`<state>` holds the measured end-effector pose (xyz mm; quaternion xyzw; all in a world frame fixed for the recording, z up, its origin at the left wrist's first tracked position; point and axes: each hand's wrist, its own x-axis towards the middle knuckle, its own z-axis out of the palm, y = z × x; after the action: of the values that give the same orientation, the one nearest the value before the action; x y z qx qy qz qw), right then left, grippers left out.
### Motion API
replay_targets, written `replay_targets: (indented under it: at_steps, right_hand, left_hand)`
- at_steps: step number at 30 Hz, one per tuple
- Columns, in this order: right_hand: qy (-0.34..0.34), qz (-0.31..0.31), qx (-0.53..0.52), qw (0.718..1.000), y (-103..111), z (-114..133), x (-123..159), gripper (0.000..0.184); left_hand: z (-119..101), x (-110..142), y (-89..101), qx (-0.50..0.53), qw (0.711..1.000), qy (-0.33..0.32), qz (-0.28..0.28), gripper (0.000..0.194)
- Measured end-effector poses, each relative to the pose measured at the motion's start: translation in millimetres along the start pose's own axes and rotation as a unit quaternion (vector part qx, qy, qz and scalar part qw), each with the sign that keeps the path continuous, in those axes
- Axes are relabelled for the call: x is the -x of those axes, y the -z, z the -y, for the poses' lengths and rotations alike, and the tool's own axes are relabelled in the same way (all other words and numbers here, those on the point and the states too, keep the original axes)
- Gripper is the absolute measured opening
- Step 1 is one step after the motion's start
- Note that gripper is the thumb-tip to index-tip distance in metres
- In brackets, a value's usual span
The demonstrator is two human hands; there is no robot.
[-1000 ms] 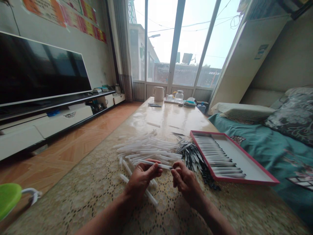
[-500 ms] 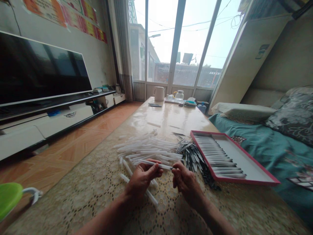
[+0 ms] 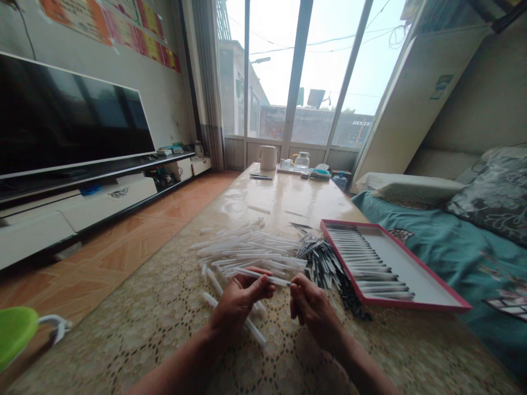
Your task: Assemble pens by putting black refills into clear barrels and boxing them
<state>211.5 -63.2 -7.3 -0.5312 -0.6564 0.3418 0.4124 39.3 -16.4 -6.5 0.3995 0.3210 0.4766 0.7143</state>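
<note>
Between my hands is a slim white pen (image 3: 279,281), lying nearly level above the table. My left hand (image 3: 235,300) is closed round its barrel, thumb on top. The fingers of my right hand (image 3: 315,307) pinch the dark right end of the same pen; that tip is mostly hidden. Just beyond my left hand spreads a pile of translucent white pen barrels (image 3: 251,249), a few of them lying close under the wrist. Past my right hand lies a heap of thin pen refills (image 3: 323,263) with black ends.
A pink-rimmed shallow box (image 3: 411,305) on the right holds a row of white pens (image 3: 362,258). Farther along the patterned table (image 3: 164,334) stand a pitcher (image 3: 267,157) and a glass jug (image 3: 302,160). A teal-covered seat (image 3: 428,230) borders the right; a green stool (image 3: 16,332) is at left.
Almost nothing differs. The fingers of my right hand have shifted slightly at the pen's end, while my left hand keeps its hold in the same place.
</note>
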Motion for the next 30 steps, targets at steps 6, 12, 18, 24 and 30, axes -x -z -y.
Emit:
replay_targets:
  at_steps: [6, 12, 18, 24, 30]
  right_hand:
    - [-0.053, 0.042, -0.115, 0.991, 0.3, -2.0, -1.0, 0.040]
    - [-0.005, -0.019, -0.019, 1.000, 4.7, 2.3, -1.1, 0.035]
    - [0.072, 0.001, 0.104, 0.992, 4.1, 3.5, 0.8, 0.022]
    - [0.084, -0.068, 0.120, 0.987, 6.2, -4.9, -1.3, 0.025]
    - [0.008, -0.148, 0.101, 0.984, 12.5, -17.5, -5.3, 0.030]
  left_hand:
    - [1.3, 0.6, 1.1, -0.029, 0.999, -0.022, 0.030, 0.026]
    - [0.7, 1.9, -2.2, -0.053, 0.997, -0.052, 0.004, 0.027]
    - [3.5, 5.5, -7.2, -0.102, 0.991, -0.081, 0.037, 0.024]
    - [0.2, 3.8, -2.8, -0.149, 0.982, -0.115, -0.035, 0.031]
    - [-10.3, 0.7, 16.1, -0.410, 0.869, -0.255, -0.109, 0.012]
